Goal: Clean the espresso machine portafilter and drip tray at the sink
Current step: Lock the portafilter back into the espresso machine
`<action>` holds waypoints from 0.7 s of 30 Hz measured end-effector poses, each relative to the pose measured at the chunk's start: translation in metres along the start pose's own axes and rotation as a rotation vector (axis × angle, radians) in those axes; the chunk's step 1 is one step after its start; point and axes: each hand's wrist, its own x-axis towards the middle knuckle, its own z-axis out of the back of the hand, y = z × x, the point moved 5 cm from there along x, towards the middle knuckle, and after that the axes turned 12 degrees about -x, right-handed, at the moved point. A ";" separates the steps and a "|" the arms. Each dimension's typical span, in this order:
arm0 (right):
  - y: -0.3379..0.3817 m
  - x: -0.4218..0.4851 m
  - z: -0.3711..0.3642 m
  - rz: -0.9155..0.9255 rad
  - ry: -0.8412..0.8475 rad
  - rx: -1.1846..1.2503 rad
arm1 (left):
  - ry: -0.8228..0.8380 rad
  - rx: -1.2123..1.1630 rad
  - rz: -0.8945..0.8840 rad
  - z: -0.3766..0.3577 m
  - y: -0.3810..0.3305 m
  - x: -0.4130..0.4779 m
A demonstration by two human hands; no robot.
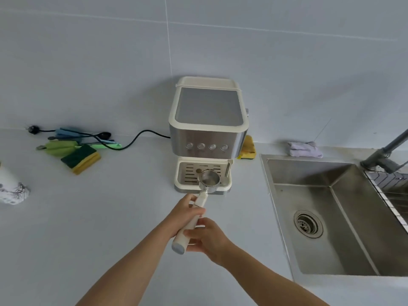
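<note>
A: Where was the portafilter (209, 181)?
B: Held up in front of the espresso machine (208, 131). The metal basket end sat over the front edge of the drip tray (187, 173), open side up. Couldn't tell if the two touched. The cream handle ran down and left toward the person.
A: Hands?
B: Both were on the handle. The left hand (184, 212) had the upper part, just below the basket, with its fingers (197, 210) curled over the top. The right hand (208, 238) gripped the lower part from the right, fingers wrapped under it. The grey end cap stuck out past them.
A: Drip tray?
B: Seated in the machine's base, slotted grate showing.
A: Sink?
B: The sink (344, 237) was set in the tabletop (110, 217) to the right, well apart from both hands. The faucet (385, 152) stood at its far right corner, and a folded cloth (305, 149) lay behind the rim.
A: Anything else?
B: A green-yellow sponge (80, 159) lay left of the machine. A black power cord (141, 138) ran from the machine, its plug lying on the tabletop.
</note>
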 end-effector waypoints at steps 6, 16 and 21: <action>0.021 0.014 -0.016 0.024 -0.010 -0.044 | -0.056 -0.073 -0.022 0.031 -0.009 -0.003; 0.036 0.030 -0.016 0.000 -0.095 -0.269 | -0.052 -0.071 0.067 0.044 -0.008 0.000; 0.062 0.008 0.004 0.052 -0.209 -0.628 | 0.003 -0.032 0.101 0.056 -0.007 0.004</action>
